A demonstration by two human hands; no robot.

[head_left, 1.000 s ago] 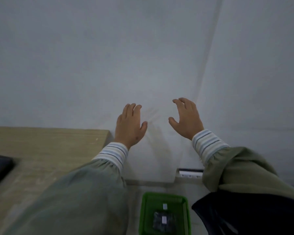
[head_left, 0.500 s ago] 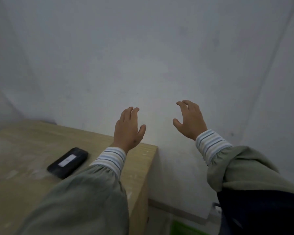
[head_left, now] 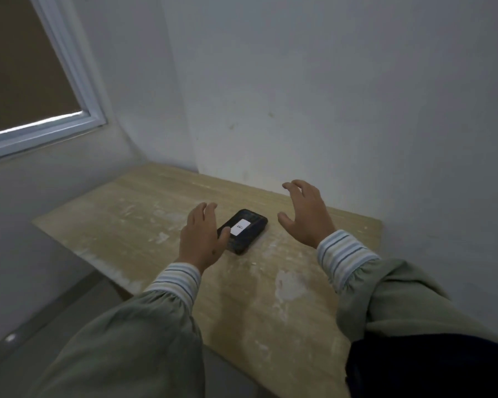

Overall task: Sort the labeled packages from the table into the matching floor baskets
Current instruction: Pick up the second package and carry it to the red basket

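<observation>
A black package [head_left: 246, 231] with a white label marked "B" lies flat on the wooden table [head_left: 144, 214], near its middle. My left hand [head_left: 201, 237] hovers open just left of the package, its thumb over the package's near left corner. My right hand [head_left: 306, 214] is open to the right of the package, fingers spread and curled, apart from it. Neither hand holds anything. No floor basket is in view.
The table stands in a corner, with white walls behind it and to its left. A window [head_left: 26, 76] with a white frame is at the upper left. Grey floor [head_left: 41, 326] shows left of the table.
My view has swung left from the green floor basket to the table. The black package has come to the centre, and both open hands now flank it.
</observation>
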